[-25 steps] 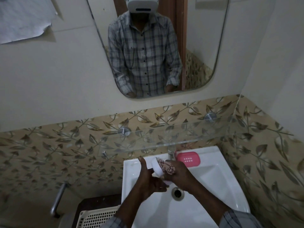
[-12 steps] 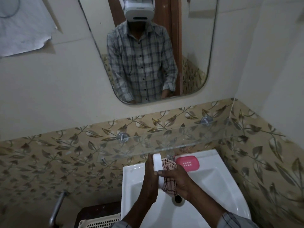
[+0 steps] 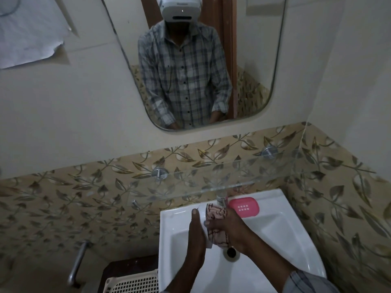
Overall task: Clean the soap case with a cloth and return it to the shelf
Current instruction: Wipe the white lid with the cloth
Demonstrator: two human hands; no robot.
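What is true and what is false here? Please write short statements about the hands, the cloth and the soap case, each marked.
1. The right hand grips the patterned cloth. True.
2. The left hand is empty. False: the left hand holds the white soap case.
3. The pink tray lies on the sink rim, beside the tap. True.
4. The hands are above the glass shelf. False: they are lower than the glass shelf, over the sink.

Most of soap case (image 3: 202, 212) is hidden btwn left hand (image 3: 195, 229) and cloth (image 3: 215, 214); only a white edge shows. Cloth's middle is under fingers (image 3: 211, 224) of right hand (image 3: 230, 229). Basket (image 3: 131, 282) cut off at btm edge; tap (image 3: 221, 199) partly behind glass shelf (image 3: 211, 182).
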